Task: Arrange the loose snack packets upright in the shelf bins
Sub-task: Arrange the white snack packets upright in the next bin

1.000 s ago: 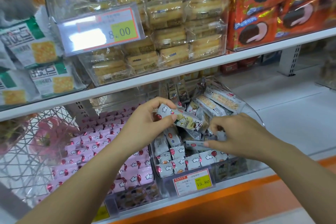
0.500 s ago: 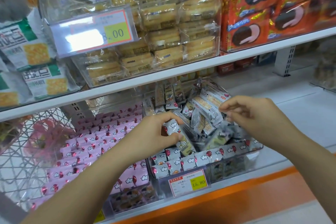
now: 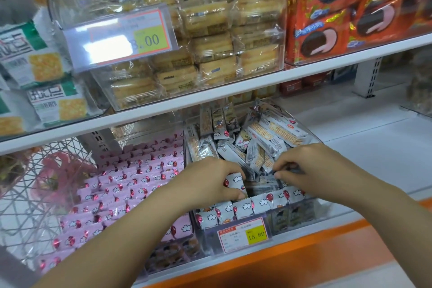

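1. The packet stands upright in my left hand, fingers and thumb curled round it. It is now down against the front row of the clear bin; half a second ago it was higher.
2. My right hand has dropped into the loose packets, fingertips curled, pinching one.
3. I judge one packet nearly seated and the next being picked; most of the heap still lies jumbled.
4. The pink packets in the bin to the left stand in rows.
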### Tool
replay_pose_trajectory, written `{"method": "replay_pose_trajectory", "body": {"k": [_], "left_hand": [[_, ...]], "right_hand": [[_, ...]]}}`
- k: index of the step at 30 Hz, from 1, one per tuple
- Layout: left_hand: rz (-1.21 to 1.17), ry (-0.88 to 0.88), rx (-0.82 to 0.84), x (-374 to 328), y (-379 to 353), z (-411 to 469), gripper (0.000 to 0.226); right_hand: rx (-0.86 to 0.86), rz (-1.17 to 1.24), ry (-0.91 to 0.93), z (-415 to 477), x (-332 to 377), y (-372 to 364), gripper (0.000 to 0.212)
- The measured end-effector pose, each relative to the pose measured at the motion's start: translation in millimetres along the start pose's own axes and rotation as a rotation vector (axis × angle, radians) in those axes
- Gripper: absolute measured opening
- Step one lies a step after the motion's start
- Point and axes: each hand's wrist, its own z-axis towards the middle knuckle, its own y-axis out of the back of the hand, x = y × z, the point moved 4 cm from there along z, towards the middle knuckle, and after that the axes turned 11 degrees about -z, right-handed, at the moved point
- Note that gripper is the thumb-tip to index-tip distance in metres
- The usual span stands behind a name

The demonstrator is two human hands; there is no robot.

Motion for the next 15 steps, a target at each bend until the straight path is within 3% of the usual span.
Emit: {"method": "replay_pose_trajectory", "body": {"k": [12, 15], "left_hand": [[0.121, -0.006, 0.260, -12.2, 1.2, 10.4, 0.035], [0.114, 0.000, 0.320, -16.6, 8.4, 11.1, 0.042]], "right_hand": [[-0.028, 0.123, -0.041, -2.8, -5.4, 4.5, 0.019], [-0.056, 0.183, -0.048, -5.1, -9.7, 6.6, 0.019]]}}
